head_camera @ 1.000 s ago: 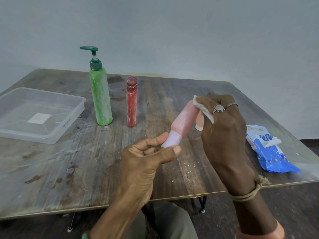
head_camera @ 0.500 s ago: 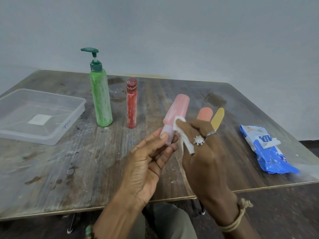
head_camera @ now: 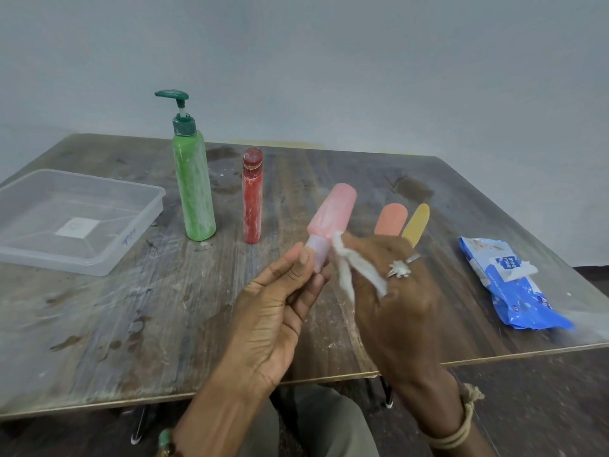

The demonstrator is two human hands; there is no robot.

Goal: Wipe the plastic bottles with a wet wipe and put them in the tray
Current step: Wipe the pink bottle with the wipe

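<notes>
Bottle (head_camera: 333,212), pink, centre frame: cap end pinched in grip of left hand (head_camera: 273,311); grip of right hand (head_camera: 402,308) clasps wet wipe (head_camera: 349,268) against its side. Tray (head_camera: 138,232), clear, left of frame, on counter (head_camera: 131,324).

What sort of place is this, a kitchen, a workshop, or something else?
Probably a bare indoor room, not a kitchen: a worn, stained wooden table by a plain grey wall, holding a clear plastic tray, a green pump bottle and a pack of wet wipes.

Five bottles show, green (head_camera: 194,192), red (head_camera: 252,202), pink (head_camera: 333,209), orange (head_camera: 391,219), yellow (head_camera: 417,222), plus one tray (head_camera: 82,266), one wet wipe (head_camera: 349,267), one wipes pack (head_camera: 517,291)
</notes>
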